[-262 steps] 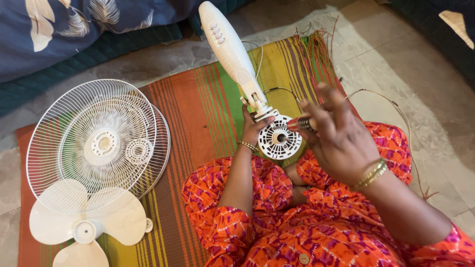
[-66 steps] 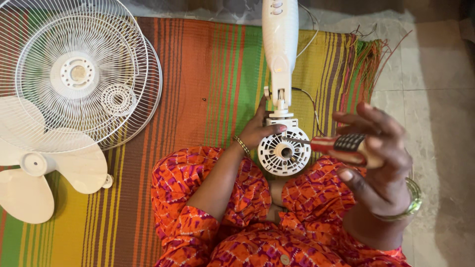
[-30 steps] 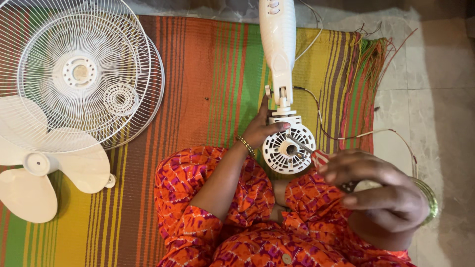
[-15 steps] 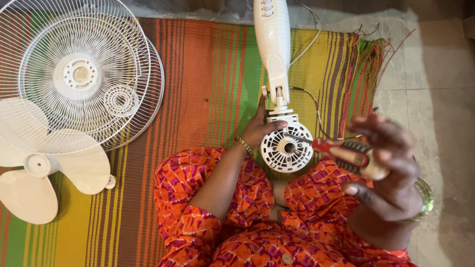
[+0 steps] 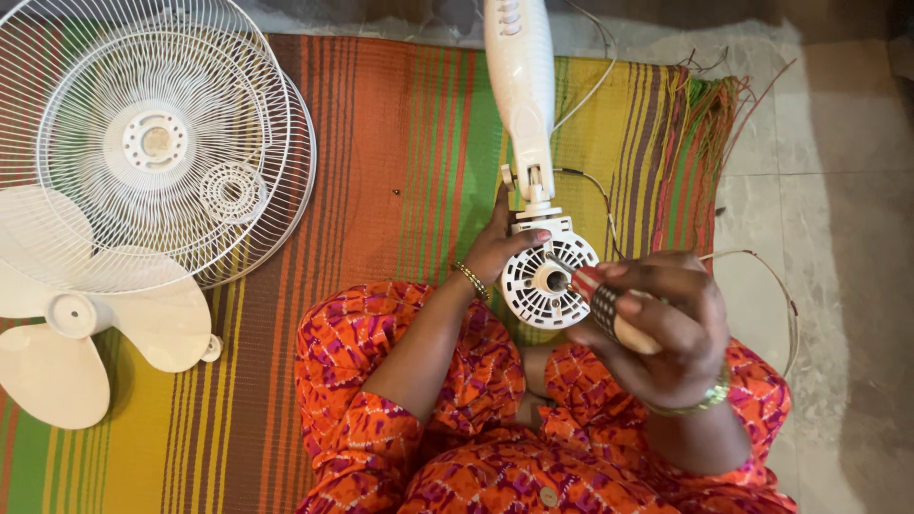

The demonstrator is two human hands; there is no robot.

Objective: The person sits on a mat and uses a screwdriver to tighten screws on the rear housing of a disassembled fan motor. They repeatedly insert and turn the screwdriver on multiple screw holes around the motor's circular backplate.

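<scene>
Striped floor mat (image 5: 381, 143) underneath; my left hand (image 5: 500, 249) grips the fan motor housing (image 5: 549, 278), my right hand (image 5: 657, 328) clamps a screwdriver (image 5: 609, 309). Its tip could slip off.

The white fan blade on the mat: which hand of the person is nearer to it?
Left. The left hand holds the fan motor housing, on the side towards the fan blade. The right hand grips a screwdriver farther right.

A striped woven mat (image 5: 381, 143) covers a pale stone floor (image 5: 838, 190).
</scene>
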